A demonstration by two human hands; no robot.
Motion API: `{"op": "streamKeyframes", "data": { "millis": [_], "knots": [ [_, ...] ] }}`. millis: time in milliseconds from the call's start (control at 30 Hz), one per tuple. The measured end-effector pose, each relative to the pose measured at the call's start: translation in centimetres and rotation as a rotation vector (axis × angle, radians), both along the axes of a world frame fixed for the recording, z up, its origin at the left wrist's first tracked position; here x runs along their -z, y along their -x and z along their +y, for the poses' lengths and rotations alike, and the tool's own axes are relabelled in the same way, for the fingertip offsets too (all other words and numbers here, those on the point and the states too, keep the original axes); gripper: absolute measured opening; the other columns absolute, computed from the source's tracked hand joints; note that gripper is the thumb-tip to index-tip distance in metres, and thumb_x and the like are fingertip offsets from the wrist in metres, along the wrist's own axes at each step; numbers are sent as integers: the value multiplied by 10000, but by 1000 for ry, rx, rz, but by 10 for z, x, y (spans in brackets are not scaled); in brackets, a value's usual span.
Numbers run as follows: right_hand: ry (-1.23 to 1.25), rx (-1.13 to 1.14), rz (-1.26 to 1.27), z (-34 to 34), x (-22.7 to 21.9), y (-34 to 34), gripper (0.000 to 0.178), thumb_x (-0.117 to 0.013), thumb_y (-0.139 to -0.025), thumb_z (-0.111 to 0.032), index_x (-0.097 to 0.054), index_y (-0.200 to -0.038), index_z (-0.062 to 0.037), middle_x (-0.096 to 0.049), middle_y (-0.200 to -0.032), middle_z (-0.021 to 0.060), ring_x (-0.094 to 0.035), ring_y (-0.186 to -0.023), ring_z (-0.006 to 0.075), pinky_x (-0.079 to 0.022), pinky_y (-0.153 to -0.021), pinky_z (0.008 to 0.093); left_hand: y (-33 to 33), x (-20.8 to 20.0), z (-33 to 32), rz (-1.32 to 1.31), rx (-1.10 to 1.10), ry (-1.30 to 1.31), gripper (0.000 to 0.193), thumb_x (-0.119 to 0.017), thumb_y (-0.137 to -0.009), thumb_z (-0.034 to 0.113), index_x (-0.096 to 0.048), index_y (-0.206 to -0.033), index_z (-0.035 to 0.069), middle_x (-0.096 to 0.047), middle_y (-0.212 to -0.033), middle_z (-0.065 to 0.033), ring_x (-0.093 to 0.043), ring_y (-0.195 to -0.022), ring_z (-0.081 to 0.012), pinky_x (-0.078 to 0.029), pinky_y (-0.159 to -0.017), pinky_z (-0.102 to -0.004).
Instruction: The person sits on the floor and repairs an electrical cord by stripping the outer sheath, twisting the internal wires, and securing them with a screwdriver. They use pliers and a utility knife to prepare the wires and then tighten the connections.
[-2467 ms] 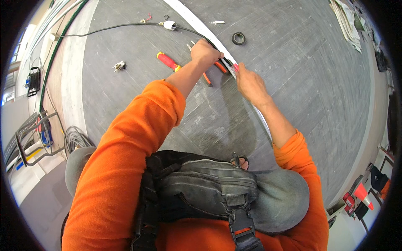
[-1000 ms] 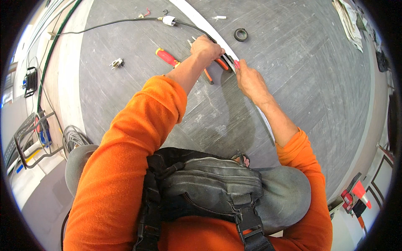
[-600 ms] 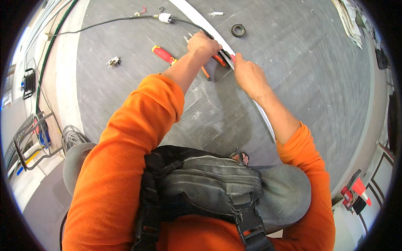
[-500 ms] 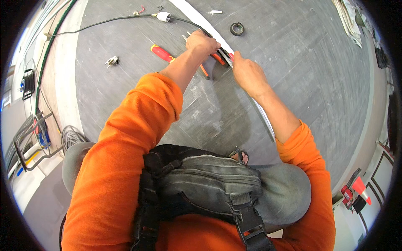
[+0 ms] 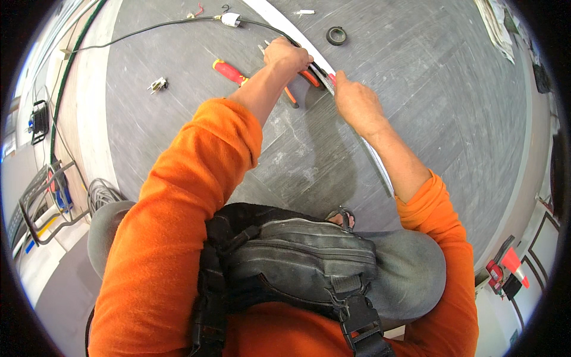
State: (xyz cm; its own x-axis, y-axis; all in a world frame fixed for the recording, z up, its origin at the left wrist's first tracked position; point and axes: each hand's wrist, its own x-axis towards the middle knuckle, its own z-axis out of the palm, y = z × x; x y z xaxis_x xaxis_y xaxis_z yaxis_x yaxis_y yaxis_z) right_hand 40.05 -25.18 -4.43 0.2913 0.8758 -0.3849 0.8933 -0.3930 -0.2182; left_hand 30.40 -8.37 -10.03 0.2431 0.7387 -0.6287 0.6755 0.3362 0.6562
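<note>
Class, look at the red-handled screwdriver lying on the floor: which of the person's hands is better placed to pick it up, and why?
Probably the left hand: the red-handled screwdriver lies just to its left, while the right hand is farther off, on the white strip.

Indoor room under electrical fit-out, not yet furnished. Bare grey plank floor point(image 5: 452, 119) throughout. Hand tools loose on it: red-handled screwdriver point(image 5: 231, 72) and orange-handled pliers point(image 5: 290, 97), far centre. Black cable point(image 5: 148, 30) with white connector point(image 5: 230, 19) across far floor. Tape roll point(image 5: 336, 35) far right. Coiled cable point(image 5: 101, 193) and wire rack point(image 5: 41, 199) at left.
</note>
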Motion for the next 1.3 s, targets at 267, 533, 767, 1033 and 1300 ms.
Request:
{"op": "streamKeyframes", "data": {
  "millis": [267,533,767,1033,1300],
  "knots": [
    [14,8,26,-8,-5,0,164,-521,-984,-89,-541,-1114,9,-722,-895,286,-726,-890,466,-566,-780,562,1,6,3,37,7,-32,225,-856,-804,40,-699,-953,-24,-772,-864,-105,-750,-727,-171,-613,-638,-297],
    [-13,49,36,-19,-2,0,173,-531,-978,-111,-539,-1105,5,-714,-860,287,-714,-853,481,-556,-749,580,2,-3,-1,-2,1,2,229,-838,-804,1,-699,-983,-36,-766,-895,-129,-751,-737,-193,-634,-652,-301],
    [-114,187,117,-61,23,1,199,-538,-1027,-186,-510,-1106,-6,-705,-840,278,-693,-809,497,-536,-711,598,8,6,10,-120,-9,69,232,-823,-814,-18,-698,-1007,-43,-759,-907,-128,-744,-744,-192,-637,-649,-303],
    [-157,27,111,-11,11,-9,201,-536,-1043,-201,-495,-1126,-22,-700,-840,274,-696,-820,491,-537,-698,589,4,5,5,-98,-23,59,228,-833,-810,-8,-691,-983,-49,-756,-889,-129,-747,-746,-194,-637,-645,-295],
    [-82,41,115,3,8,2,215,-510,-1047,-199,-500,-1125,0,-712,-858,269,-708,-846,485,-558,-727,580,5,5,6,-87,-11,54,252,-845,-800,5,-671,-979,-37,-759,-883,-121,-751,-744,-190,-639,-639,-301]
  ]
}}
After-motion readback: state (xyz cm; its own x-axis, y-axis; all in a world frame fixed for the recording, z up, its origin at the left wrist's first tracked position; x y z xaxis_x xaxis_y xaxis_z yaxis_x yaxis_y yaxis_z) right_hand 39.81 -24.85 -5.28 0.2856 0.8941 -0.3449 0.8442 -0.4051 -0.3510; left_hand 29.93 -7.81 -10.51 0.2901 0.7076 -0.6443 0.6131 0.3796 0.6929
